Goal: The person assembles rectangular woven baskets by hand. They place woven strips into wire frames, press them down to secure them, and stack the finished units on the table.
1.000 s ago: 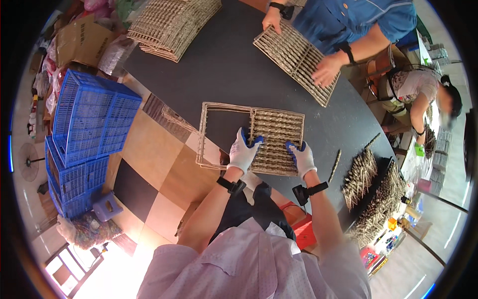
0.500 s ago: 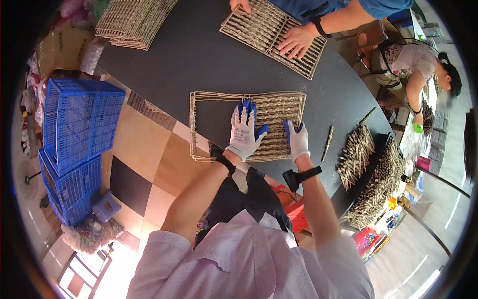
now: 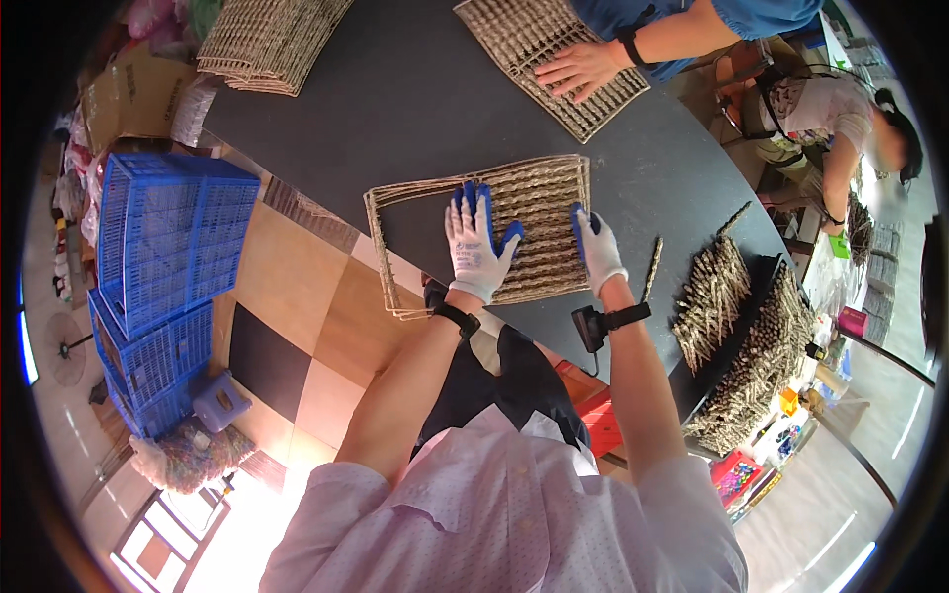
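Note:
A rectangular wire frame (image 3: pixel 374 242), partly filled with rows of twisted greyish-brown cord (image 3: pixel 539 222), lies at the near edge of the dark table; its left part is bare wire. My left hand (image 3: pixel 476 252), in a white glove with blue palm and fingertips, lies with outstretched fingers at the border between the woven rows and the bare part. At the right edge of the frame, my right hand (image 3: pixel 600 259) is closed around the rim, gloved the same way; some of its fingers are hidden.
Across the dark table (image 3: pixel 395 109), a co-worker's hand (image 3: pixel 578 69) rests on another woven panel (image 3: pixel 534 49). A stack of panels (image 3: pixel 277 40) stands far left. Twisted sticks (image 3: pixel 712 301) lie at right, beside a full black tray (image 3: pixel 756 346). Blue crates (image 3: pixel 173 237) stand left.
The frame has shifted slightly left and away from me and turned a little, its right side going farther. Both hands moved with it. The co-worker's panel has also turned.

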The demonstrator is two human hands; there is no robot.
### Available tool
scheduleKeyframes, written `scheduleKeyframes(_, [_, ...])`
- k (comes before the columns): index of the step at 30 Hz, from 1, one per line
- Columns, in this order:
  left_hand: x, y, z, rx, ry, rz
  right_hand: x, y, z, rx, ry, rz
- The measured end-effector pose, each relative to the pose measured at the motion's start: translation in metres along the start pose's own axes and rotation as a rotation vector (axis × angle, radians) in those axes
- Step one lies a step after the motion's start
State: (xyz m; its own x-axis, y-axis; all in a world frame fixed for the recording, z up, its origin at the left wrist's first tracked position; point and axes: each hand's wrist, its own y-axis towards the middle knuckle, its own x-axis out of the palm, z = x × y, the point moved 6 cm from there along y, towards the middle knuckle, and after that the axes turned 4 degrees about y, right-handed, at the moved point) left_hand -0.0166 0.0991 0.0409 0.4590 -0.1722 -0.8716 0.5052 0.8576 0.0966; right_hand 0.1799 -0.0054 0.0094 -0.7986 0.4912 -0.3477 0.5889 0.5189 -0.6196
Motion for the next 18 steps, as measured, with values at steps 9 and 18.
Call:
scheduleKeyframes(9, [0.010,-0.001,0.001,0.006,0.055,-0.005,0.008,-0.012,-0.016,-0.066,-0.301,0.166])
scheduleKeyframes(18, [0.015,-0.002,-0.007,-0.117,-0.039,0.092,0.038,0.028,-0.075,-0.170,-0.513,0.147])
